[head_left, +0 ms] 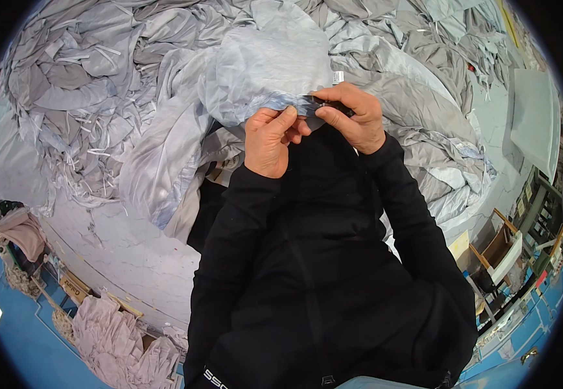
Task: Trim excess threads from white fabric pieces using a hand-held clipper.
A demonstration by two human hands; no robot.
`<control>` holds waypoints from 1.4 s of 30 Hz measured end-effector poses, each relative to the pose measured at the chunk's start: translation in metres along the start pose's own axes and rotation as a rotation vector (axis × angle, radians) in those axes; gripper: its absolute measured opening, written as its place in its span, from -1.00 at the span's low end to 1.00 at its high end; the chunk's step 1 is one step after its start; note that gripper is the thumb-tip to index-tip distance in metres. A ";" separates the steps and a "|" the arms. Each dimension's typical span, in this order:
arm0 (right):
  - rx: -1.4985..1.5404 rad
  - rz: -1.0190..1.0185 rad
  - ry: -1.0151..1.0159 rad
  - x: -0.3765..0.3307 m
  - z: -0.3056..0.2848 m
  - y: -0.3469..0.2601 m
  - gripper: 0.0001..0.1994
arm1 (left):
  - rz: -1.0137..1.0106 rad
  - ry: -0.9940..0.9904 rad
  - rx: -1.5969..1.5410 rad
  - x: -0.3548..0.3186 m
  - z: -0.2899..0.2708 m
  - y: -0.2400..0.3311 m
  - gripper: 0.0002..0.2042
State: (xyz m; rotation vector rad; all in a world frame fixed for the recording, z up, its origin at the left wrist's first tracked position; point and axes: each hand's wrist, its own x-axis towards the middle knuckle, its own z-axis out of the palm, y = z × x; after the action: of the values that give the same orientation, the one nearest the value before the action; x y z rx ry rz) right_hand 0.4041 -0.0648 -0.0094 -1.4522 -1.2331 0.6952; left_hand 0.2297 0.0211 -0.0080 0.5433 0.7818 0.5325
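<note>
Right, the table (132,259) is heaped with grey fabric (100,84); I judge most still unhandled. I hold one pale grey piece (262,65) at its near edge, left hand (269,139) pinching the hem, right hand (352,117) closed on a small dark tool (330,104). White tag (338,77) just above.

Heaped grey garments (132,84) crowd table ahead of my hands; bare white tabletop (119,246) left of my sleeve gives passage.

A small white sewn-in label (338,77) sticks up from the grey cloth. A brown open cardboard box (498,249) stands low on the right, by the floor.
</note>
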 end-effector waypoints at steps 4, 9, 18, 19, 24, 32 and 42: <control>-0.044 -0.011 -0.022 -0.001 -0.002 -0.008 -0.75 | -0.021 0.018 0.016 -0.002 0.004 0.005 -0.85; -0.264 -0.203 0.104 -0.005 0.003 -0.012 -0.72 | -0.024 0.071 0.002 -0.003 0.007 0.005 -0.86; -0.441 -0.369 0.158 -0.005 0.003 -0.013 -0.69 | -0.046 0.107 -0.021 -0.003 0.008 0.008 -0.84; -0.441 -0.370 0.158 -0.005 0.003 -0.013 -0.69 | -0.045 0.107 -0.022 -0.003 0.008 0.007 -0.84; -0.477 -0.413 0.168 -0.005 0.004 -0.013 -0.71 | -0.065 0.086 -0.033 -0.002 0.005 0.005 -0.85; -0.486 -0.446 0.172 -0.003 0.006 -0.010 -0.72 | -0.068 0.102 -0.049 -0.003 0.007 0.005 -0.85; -0.461 -0.407 0.170 -0.004 0.003 -0.011 -0.73 | -0.079 0.090 -0.032 -0.003 0.009 0.008 -0.84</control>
State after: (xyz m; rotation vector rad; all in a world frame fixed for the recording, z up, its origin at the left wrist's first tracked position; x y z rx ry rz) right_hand 0.3969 -0.0682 -0.0005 -1.5177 -1.5561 0.0072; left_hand 0.2328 0.0230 0.0039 0.4594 0.8758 0.4979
